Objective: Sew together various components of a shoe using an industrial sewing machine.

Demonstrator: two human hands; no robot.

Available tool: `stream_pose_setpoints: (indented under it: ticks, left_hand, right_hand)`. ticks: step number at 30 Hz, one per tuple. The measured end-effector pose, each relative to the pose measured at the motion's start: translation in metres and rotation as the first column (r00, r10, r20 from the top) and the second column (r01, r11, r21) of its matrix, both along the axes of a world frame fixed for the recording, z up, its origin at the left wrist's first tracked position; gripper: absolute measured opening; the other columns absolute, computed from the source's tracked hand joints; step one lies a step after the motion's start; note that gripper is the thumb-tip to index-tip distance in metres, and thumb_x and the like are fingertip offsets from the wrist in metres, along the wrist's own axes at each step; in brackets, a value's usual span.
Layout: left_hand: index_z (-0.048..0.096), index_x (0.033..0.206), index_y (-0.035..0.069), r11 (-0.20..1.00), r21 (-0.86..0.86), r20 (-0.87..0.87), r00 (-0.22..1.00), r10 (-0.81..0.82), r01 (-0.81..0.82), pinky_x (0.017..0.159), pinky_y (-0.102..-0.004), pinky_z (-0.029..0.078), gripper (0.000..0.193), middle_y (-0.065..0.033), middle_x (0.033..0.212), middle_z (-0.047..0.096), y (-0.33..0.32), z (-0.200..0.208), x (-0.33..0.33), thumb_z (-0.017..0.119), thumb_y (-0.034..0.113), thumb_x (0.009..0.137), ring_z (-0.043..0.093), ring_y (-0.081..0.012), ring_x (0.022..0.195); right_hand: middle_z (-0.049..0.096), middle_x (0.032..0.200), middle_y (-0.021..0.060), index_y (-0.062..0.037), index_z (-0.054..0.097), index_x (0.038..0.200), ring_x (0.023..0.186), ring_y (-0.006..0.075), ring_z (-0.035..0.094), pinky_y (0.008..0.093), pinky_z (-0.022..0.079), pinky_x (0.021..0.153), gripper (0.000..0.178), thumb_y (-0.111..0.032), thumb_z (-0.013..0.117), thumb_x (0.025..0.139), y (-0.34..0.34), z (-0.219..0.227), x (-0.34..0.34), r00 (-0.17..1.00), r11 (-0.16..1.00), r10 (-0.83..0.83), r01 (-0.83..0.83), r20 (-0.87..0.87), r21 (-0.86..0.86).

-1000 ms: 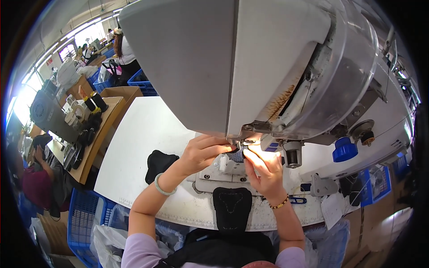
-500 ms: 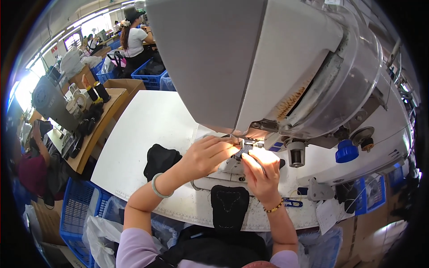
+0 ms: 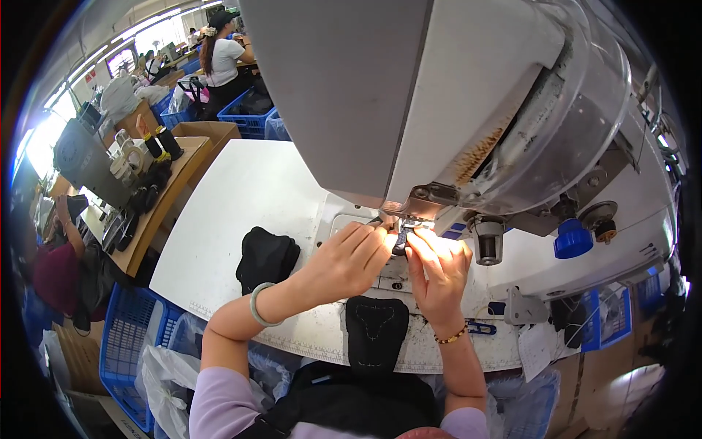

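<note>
a: where's the small dark piece (image 3: 399,241) sitting?

b: right under the needle area of the big sewing machine (image 3: 439,110), on the white counter (image 3: 241,197), in the bright spot of the machine's lamp.

a: and the hands?

b: one on each side. left hand (image 3: 351,257) comes in from the left, its fingers (image 3: 379,238) pinched onto the piece's left edge. right hand (image 3: 437,267) is just right of it, fingers (image 3: 415,245) pressed to its right edge.

a: long axis?

b: too small and too hidden to tell; it seems to run away from the person. both hands are touching it, neither nearer.

a: anything else close?

b: a black padded piece (image 3: 375,331) lies at the counter's near edge, and a black bundle (image 3: 266,256) lies left of the left wrist.
</note>
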State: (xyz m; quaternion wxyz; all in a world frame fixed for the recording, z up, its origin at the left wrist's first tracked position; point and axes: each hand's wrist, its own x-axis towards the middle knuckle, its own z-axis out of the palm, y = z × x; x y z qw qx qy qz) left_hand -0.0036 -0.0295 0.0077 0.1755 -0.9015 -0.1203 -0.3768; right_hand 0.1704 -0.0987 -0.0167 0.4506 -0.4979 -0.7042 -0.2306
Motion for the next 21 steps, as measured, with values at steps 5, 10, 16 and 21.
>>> stream_pose_setpoints:
  ticks: [5, 10, 16, 21]
  left_hand:
    - [0.056, 0.115, 0.009, 0.811, -0.426, 0.248, 0.914, -0.321, 0.400, 0.085, -0.0376, 0.046, 0.052, -0.0081, 0.112, 0.058, 0.040, -0.012, -0.011, 0.069, -0.003, 0.065, 0.056, -0.0271, 0.097]
    - [0.056, 0.115, 0.001, 0.834, -0.366, 0.056, 0.905, -0.423, 0.412, 0.089, -0.0373, 0.050, 0.051, -0.0130, 0.115, 0.059, 0.044, -0.006, -0.016, 0.062, -0.006, 0.065, 0.058, -0.0298, 0.102]
    - [0.054, 0.106, -0.012, 0.950, -0.149, -0.012, 0.960, -0.279, 0.274, 0.087, -0.0344, 0.051, 0.041, -0.0185, 0.101, 0.057, 0.012, 0.001, -0.013, 0.057, -0.001, 0.067, 0.060, -0.0328, 0.101]
    - [0.055, 0.104, -0.013, 0.988, -0.063, 0.007, 0.990, -0.140, 0.140, 0.082, -0.0372, 0.054, 0.035, -0.0232, 0.102, 0.058, -0.006, -0.002, -0.002, 0.054, -0.005, 0.070, 0.061, -0.0366, 0.099]
  right_hand:
    - [0.067, 0.088, 0.0000, -0.0103, 0.068, 0.100, 0.089, 0.0208, 0.057, 0.0357, 0.036, 0.090, 0.021, -0.013, 0.069, 0.079, 0.001, -0.001, 0.001, 0.998, 0.999, -0.009, 0.007, -0.067, -0.031]
    - [0.063, 0.097, 0.0027, -0.0098, 0.063, 0.100, 0.090, 0.0221, 0.056, 0.0349, 0.040, 0.082, 0.025, -0.010, 0.071, 0.076, 0.006, -0.016, 0.011, 0.998, 0.996, 0.054, -0.052, -0.022, 0.074]
    - [0.057, 0.102, 0.0056, -0.0072, 0.059, 0.097, 0.095, 0.0254, 0.057, 0.0372, 0.049, 0.082, 0.032, -0.004, 0.072, 0.068, -0.004, -0.019, -0.006, 0.964, 0.956, 0.229, -0.249, 0.137, 0.155]
    - [0.059, 0.102, 0.0066, -0.0056, 0.060, 0.096, 0.095, 0.0256, 0.058, 0.0369, 0.050, 0.082, 0.028, 0.000, 0.068, 0.070, -0.008, -0.021, 0.000, 0.958, 0.957, 0.260, -0.273, 0.123, 0.101]
